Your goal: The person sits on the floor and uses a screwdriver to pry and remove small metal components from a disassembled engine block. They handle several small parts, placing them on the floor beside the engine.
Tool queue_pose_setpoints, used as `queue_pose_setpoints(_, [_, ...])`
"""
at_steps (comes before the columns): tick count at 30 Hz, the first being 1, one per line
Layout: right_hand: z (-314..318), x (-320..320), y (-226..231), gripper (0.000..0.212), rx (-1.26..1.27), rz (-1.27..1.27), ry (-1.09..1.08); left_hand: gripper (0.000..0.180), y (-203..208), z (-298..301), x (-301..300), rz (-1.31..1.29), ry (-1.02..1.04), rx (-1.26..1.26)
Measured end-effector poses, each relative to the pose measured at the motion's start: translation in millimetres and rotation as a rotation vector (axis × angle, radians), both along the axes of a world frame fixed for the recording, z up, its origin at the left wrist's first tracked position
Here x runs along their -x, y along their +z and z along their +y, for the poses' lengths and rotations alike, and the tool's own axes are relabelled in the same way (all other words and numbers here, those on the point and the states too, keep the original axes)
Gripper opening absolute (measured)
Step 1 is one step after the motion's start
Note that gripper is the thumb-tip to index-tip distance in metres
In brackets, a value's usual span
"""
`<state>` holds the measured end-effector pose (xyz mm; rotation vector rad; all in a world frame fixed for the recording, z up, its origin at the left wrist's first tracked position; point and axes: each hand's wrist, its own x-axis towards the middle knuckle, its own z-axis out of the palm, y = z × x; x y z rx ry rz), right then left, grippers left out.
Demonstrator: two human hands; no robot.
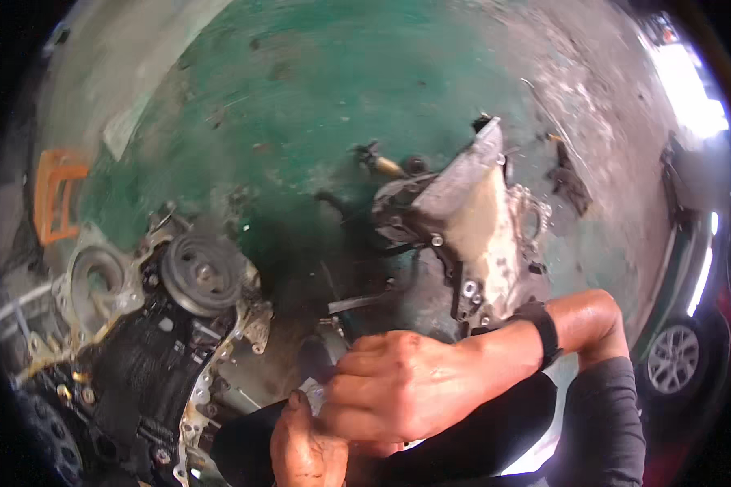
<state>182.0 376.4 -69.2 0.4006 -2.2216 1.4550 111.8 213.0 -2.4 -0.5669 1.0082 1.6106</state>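
Close together in front of my lap are my two hands. My right hand (pixel 402 390), with a black band (pixel 542 331) on its wrist, is curled closed, knuckles up. Just below it my left hand (pixel 307 446) is closed too, its thumb pointing up. A small pale piece (pixel 312 393) shows between them; its kind cannot be made out, and the rest is hidden by the fingers. To the left stands an engine block (pixel 122 357) with a round grooved pulley (pixel 201 274). Beyond my right hand lies a large metal engine cover (pixel 483 219), greasy and pale.
Green, stained floor (pixel 325 97) stretches ahead. An orange frame-like object (pixel 57 195) stands at the far left. Loose dark parts (pixel 573 191) lie to the right of the cover, and a flat metal strip (pixel 357 303) lies before my hands. A car wheel (pixel 672 359) is at the right edge.
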Motion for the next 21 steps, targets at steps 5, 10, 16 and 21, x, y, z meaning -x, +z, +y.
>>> queue_pose_setpoints(5, [-16.1, -24.1, 2.1, 0.021, 0.010, -0.112, -0.164, 0.041, -20.1, 14.9, -10.8, 0.143, -0.240, 0.069])
queue_pose_setpoints(10, [-35.6, -70.6, 32.3, 0.029, -0.116, -0.337, -0.153, 0.032, -20.4, 7.6, -33.9, 0.081, -0.355, 0.206])
queue_pose_setpoints(16, [-33.1, -175.6, 115.2, 0.046, -0.020, -0.618, -0.426, 0.014, 25.2, 30.2, -62.9, 0.159, -0.706, 0.240])
queue_pose_setpoints(21, [-49.5, -286.3, 223.7, 0.043, -0.002, -1.084, -0.797, 0.015, 115.0, 51.1, -82.5, 0.023, -0.956, 0.106])
